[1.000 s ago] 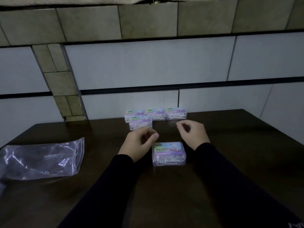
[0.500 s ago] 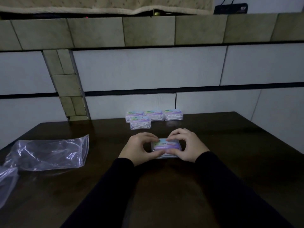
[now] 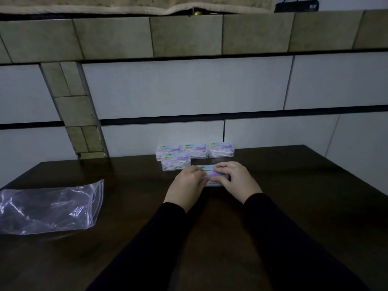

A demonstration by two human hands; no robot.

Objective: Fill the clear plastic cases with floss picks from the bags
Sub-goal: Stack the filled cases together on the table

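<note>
Up by the four full cases [image 3: 176, 164], both my hands have pushed the shut case [image 3: 212, 175] farther along the counter [image 3: 294, 196]; my left fingers [image 3: 199, 177] and right fingers [image 3: 222, 171] pinch it.

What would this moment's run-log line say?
both hands: left hand, right hand grip filled case | beside four-case group | bag lies left
</note>
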